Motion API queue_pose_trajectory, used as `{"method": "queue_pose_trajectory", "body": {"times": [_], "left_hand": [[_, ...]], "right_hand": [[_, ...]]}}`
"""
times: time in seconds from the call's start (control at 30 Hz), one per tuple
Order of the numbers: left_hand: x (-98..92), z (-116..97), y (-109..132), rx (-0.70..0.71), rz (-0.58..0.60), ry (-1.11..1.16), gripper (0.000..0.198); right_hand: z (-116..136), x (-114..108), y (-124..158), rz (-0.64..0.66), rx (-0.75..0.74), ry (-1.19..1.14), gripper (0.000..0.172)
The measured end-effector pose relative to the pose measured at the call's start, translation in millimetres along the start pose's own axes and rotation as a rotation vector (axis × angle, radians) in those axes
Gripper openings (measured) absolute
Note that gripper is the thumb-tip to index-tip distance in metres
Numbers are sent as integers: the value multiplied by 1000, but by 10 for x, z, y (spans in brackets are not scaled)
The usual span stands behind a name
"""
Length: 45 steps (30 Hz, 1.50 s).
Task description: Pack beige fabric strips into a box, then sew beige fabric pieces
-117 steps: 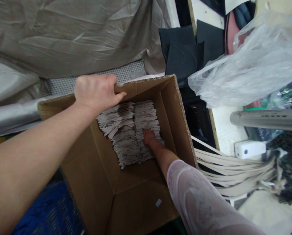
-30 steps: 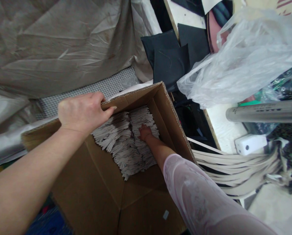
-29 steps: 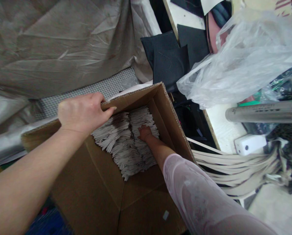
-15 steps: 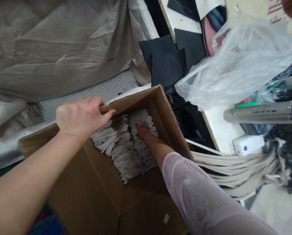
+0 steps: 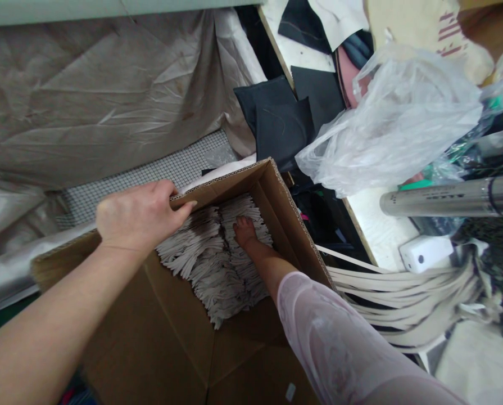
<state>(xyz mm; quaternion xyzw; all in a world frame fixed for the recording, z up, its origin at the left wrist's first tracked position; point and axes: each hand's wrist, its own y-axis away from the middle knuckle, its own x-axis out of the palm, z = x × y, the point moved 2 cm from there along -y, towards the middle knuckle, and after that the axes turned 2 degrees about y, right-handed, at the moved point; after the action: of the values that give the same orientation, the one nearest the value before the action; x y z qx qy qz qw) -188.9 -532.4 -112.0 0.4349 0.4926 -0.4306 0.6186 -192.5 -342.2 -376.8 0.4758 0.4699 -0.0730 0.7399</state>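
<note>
My left hand (image 5: pixel 139 216) is closed over the far rim of a deep cardboard box (image 5: pixel 171 315), its thumb on the inner side. Inside the box, rows of thin off-white pieces, apparently folded fabric (image 5: pixel 217 275), stand packed on edge against the far corner. My right hand (image 5: pixel 245 232) reaches down into the box and rests on the right-hand row, fingers stretched out and slightly apart. No piece is lifted in it. A sheer, pale sleeve (image 5: pixel 331 332) covers the right forearm. The lower part of the rows is hidden from view.
To the right, a white tabletop (image 5: pixel 373 230) bears a clear plastic bag (image 5: pixel 403 124), a metal cylinder (image 5: pixel 440 197) and a small white device (image 5: pixel 426 253). Pale straps (image 5: pixel 403 298) hang beside the box. Dark fabric pieces (image 5: pixel 282 124) overhang the table edge. A greyish cover (image 5: pixel 108 90) drapes behind.
My right hand has shifted slightly on the row, from a pointing shape to fingers lying flatter. My left hand keeps its hold on the rim. The view has tilted up a little.
</note>
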Motion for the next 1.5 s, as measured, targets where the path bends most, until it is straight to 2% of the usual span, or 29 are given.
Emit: {"method": "queue_pose_trajectory", "body": {"times": [0.3, 0.57, 0.87, 1.17, 1.5], "left_hand": [[22, 4, -4, -4, -33, -12, 49], [10, 1, 3, -3, -57, 16, 45], [-5, 12, -10, 11, -33, -13, 48], [20, 12, -9, 19, -32, -57, 53], [10, 9, -13, 8, -33, -78, 54]], "right_hand": [[-84, -24, -19, 68, -57, 15, 61], [-57, -122, -60, 51, -39, -23, 63], [-76, -252, -168, 42, 34, -105, 93], [-91, -321, -354, 57, 121, -197, 95], [-78, -232, -292, 48, 128, -171, 86]]}}
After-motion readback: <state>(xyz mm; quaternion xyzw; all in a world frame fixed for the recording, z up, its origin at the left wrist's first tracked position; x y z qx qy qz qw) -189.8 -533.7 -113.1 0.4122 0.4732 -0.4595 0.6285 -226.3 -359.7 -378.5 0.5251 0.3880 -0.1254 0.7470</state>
